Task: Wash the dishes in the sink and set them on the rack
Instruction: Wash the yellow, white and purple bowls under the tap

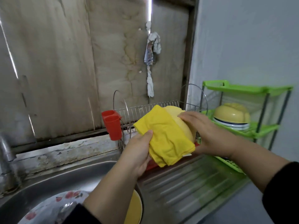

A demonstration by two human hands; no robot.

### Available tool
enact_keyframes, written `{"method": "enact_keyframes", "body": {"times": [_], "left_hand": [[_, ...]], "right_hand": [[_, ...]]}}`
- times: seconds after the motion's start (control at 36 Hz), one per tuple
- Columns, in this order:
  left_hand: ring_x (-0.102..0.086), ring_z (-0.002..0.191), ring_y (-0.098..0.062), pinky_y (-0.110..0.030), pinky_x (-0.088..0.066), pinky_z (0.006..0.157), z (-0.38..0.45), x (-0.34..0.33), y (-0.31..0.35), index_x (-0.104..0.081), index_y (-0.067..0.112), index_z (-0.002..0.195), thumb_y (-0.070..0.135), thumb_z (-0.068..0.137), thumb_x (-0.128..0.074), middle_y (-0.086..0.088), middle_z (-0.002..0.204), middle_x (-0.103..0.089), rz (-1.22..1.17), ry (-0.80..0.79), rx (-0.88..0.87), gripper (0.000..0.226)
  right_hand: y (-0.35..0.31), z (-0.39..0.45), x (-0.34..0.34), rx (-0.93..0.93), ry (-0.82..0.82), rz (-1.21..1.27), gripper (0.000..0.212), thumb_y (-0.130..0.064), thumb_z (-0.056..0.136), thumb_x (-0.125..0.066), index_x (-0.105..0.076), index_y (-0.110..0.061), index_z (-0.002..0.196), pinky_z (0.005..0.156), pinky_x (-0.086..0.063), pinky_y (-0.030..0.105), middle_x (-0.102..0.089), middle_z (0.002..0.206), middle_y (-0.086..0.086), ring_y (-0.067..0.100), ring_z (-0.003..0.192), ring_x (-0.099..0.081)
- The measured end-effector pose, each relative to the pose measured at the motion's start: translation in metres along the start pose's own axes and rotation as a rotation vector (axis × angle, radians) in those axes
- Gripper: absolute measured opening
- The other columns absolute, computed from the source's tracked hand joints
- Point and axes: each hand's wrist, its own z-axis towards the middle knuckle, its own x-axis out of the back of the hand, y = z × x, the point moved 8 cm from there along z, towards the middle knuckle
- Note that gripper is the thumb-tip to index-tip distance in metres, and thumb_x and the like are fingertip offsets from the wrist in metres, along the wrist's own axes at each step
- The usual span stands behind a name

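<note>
— Yellow cloth [165,135], is that what the left hand [137,152] has?

— Yes. The thumb pinches the cloth from the front while the rest of that hand sits behind it. The cloth is draped over a pale yellow bowl [181,120], covering most of its near side.

— And the right hand [203,131]?

— It grips the bowl from the right, fingers curled over the rim at the top. Bowl and cloth are held up in the air, in front of the wire dish rack [153,109] and above the ribbed steel draining surface [186,183].

— Where are the other dishes?

— Down in the steel sink [48,180] at lower left. A white plate with red flowers [53,206] lies there, and a yellow dish [134,209] stands just beside it, partly hidden by the left forearm. A metal object rests on the flowered plate, too blurred to name.

— Anything on the rack?

— A red plastic cup holder [112,125] hangs on its left end. What lies inside the rack is mostly hidden behind the cloth and hands.

— And to the right?

— A green plastic shelf [246,89] stands against the wall. On its middle level a yellow bowl sits upside down on a white bowl with blue stripes [231,117].

— The tap?

— A grey tap [6,152] rises at the far left edge. A knotted white rag [152,62] hangs on the stained wall behind.
</note>
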Motion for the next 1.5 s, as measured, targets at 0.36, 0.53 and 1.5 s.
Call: {"method": "enact_keyframes", "body": {"times": [0.36,0.53,1.5], "left_hand": [[-0.06,0.068,-0.011,-0.02,-0.049,0.048,0.11,-0.106,-0.009,-0.055,0.018,0.082,0.016,0.1,-0.045,0.003,0.077,-0.062,0.187,-0.024,-0.064,0.021],[-0.061,0.072,-0.015,-0.024,-0.045,0.051,0.15,-0.14,-0.022,-0.053,0.02,0.085,0.022,0.1,-0.047,-0.001,0.082,-0.062,0.239,-0.055,-0.06,0.016],[-0.063,0.091,-0.027,-0.042,-0.051,0.084,0.241,-0.199,-0.063,-0.05,0.022,0.115,0.028,0.098,-0.049,-0.004,0.097,-0.063,0.297,-0.067,0.009,0.017]], "right_hand": [[0.132,-0.026,0.03,-0.239,0.007,-0.548,0.112,-0.034,0.033,-0.093,-0.047,0.0,0.129,0.086,-0.051,0.043,-0.058,0.118,0.019,0.03,0.109,-0.049],[0.184,-0.039,0.026,-0.385,-0.13,-0.683,0.115,-0.036,0.027,-0.093,-0.053,0.005,0.127,0.087,-0.052,0.043,-0.06,0.115,0.022,0.038,0.103,-0.061],[0.321,-0.037,-0.01,-0.991,-0.477,-0.488,0.096,-0.018,0.087,-0.064,0.008,-0.001,0.149,0.114,-0.02,0.044,-0.005,0.155,0.019,0.035,0.144,-0.004]]}}
